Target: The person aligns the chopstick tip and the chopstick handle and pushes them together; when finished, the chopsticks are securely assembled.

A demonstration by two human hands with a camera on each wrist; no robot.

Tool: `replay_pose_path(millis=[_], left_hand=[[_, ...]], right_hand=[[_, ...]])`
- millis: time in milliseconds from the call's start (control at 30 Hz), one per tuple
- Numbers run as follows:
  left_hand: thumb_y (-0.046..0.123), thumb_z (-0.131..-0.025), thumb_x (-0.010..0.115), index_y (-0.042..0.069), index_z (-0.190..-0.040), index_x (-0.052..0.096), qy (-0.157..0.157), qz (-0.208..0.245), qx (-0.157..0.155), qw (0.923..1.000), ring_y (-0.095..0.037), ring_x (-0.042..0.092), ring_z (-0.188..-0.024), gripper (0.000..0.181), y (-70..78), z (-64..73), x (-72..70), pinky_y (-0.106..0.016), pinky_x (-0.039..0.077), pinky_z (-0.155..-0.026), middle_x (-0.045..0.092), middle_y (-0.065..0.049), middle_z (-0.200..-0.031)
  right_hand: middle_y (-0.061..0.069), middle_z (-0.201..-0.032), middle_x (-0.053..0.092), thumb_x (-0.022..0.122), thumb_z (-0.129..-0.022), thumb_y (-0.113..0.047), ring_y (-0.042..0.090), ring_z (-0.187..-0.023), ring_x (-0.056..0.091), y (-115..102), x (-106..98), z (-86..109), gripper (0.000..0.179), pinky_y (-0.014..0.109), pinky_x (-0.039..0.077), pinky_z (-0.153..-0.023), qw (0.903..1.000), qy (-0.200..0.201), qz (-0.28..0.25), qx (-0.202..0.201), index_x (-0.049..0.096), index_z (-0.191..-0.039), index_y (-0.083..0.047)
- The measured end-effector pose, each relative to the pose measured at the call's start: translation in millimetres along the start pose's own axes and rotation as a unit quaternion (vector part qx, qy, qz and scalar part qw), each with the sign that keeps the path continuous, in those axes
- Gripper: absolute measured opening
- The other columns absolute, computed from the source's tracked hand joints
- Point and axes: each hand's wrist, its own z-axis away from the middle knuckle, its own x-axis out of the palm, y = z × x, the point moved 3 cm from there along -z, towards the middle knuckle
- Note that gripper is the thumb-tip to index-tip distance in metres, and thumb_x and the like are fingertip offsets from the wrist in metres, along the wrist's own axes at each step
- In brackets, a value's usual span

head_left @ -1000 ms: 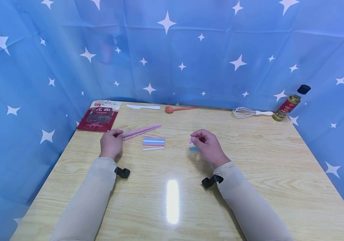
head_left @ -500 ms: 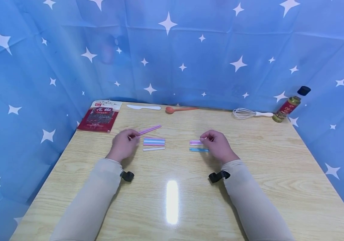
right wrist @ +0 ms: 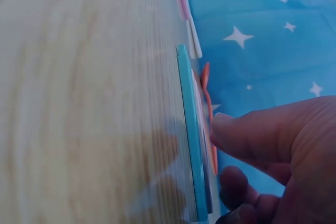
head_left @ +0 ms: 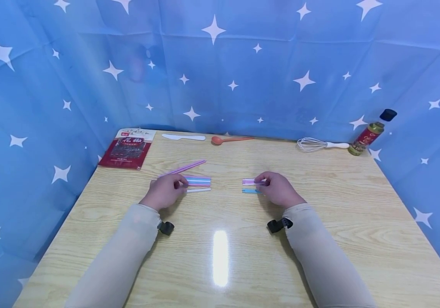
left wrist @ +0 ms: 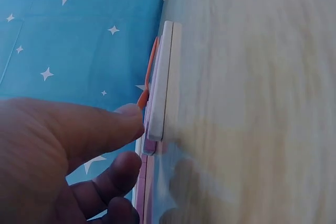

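Note:
My left hand [head_left: 167, 190] is low over the left end of a row of thin flat sticks [head_left: 198, 181] in pink, blue and white. A white stick [left wrist: 161, 77] lies nearest in the left wrist view, its rounded end close to my thumb. My right hand [head_left: 279, 189] is over the right ends of some purple and white sticks [head_left: 248, 182]; a blue stick [right wrist: 192, 129] lies along their near side. In both wrist views a gap shows between thumb and curved fingers, with no stick seen lifted. A pair of longer pink sticks [head_left: 185, 167] lies slanted behind my left hand.
A dark red spice packet [head_left: 125, 149] lies at the back left. Along the back edge are a white knife [head_left: 183, 137], an orange spoon [head_left: 232, 140], a whisk [head_left: 322, 144] and a bottle with a black cap [head_left: 367, 139]. A blue starry curtain [head_left: 212, 77] hangs behind.
My left hand has left the long pink sticks, now lying together, and moved right to the row's left end. My right hand has shifted right and then lowered over the purple sticks.

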Motion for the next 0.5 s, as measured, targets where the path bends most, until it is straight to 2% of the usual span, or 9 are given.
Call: replay_pose_path(millis=[133, 500], left_hand=[[0.024, -0.102, 0.071, 0.023, -0.117, 0.075, -0.004, -0.001, 0.001, 1.0, -0.022, 0.056, -0.085, 0.015, 0.1, -0.3, 0.8, -0.052, 0.032, -0.095, 0.065, 0.0, -0.093], [0.023, -0.102, 0.07, 0.021, -0.117, 0.074, -0.007, 0.003, -0.001, 1.0, -0.022, 0.056, -0.082, 0.016, -1.6, -0.1, 0.6, -0.054, 0.03, -0.096, 0.065, 0.0, -0.091]], right_hand=[[0.014, -0.119, 0.065, 0.064, -0.105, -0.019, 0.029, -0.098, 0.058, -0.5, 0.5, -0.1, 0.021, 0.04, 0.049, -0.08, 1.0, -0.001, 0.01, 0.002, 0.071, -0.125, -0.014], [0.014, -0.12, 0.066, 0.065, -0.105, -0.019, 0.029, -0.1, 0.059, -1.7, 0.2, -0.2, 0.019, 0.042, 0.049, -0.083, 1.0, -0.001, 0.009, 0.002, 0.071, -0.122, -0.013]])
